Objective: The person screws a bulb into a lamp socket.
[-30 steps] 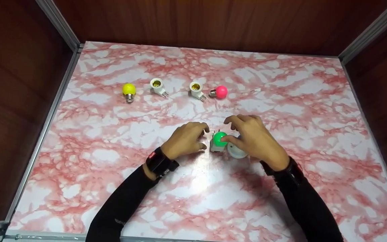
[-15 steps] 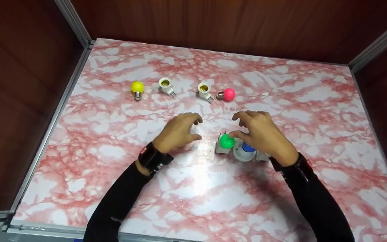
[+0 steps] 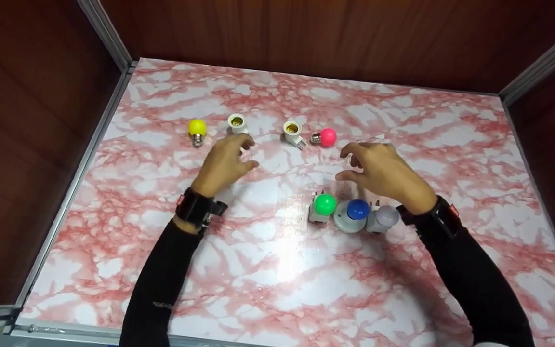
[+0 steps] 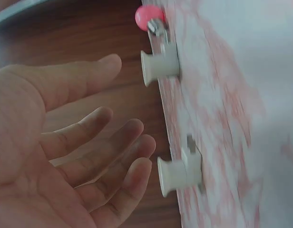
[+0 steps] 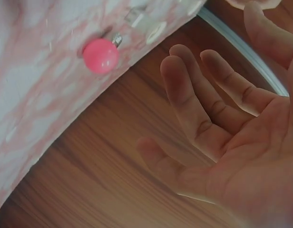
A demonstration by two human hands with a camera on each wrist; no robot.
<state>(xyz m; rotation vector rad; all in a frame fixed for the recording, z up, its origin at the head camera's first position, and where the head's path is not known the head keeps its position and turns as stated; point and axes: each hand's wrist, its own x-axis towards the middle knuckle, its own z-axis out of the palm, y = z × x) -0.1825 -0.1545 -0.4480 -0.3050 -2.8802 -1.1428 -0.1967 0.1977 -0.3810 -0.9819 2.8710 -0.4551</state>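
Observation:
My left hand (image 3: 224, 161) has its fingers loosely bent and holds nothing. In the head view it overlaps the lower part of the left white plug-in lamp socket (image 3: 236, 122), hiding its prongs. A second white socket (image 3: 292, 129) lies to its right, with a pink bulb (image 3: 327, 137) on its side beside it. The yellow bulb (image 3: 197, 128) lies at the far left. My right hand (image 3: 381, 168), also bare of any object, hovers right of the pink bulb. Both palms show relaxed fingers in the wrist views.
In front of my right hand stand a green bulb (image 3: 325, 204) in a white socket, a blue bulb (image 3: 358, 209) on a round white base and a whitish bulb (image 3: 387, 216) in a socket. Dark wooden panels (image 3: 306, 43) wall the marbled table (image 3: 258, 299).
Both hands have moved away from the front row of bulbs. The left went up and left toward the sockets; the right went up and right, uncovering the blue and whitish bulbs.

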